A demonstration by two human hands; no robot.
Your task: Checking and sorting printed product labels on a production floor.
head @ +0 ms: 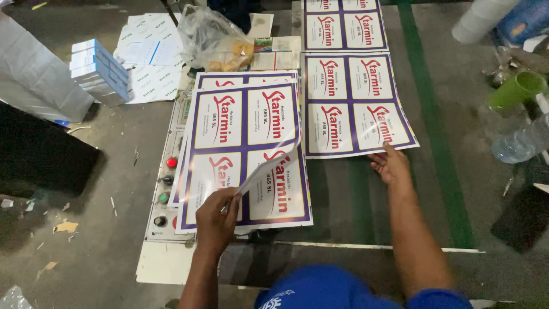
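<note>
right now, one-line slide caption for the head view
Left hand peels a sheet from the label stack; right hand steadies a laid-out sheet.

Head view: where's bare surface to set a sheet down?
Bare: dark green-striped surface between the purple-bordered label sheet stack and right hand; also right of the laid label sheet. Crowded: far right, green cup, clear bottle.

— How is the left hand (216, 220) set?
— Raised on a bent wrist, fingers pinched shut, back of the hand up.
— And the right hand (390, 166)?
— Forearm stretched forward, palm down, fingers spread flat and pressing.
</note>
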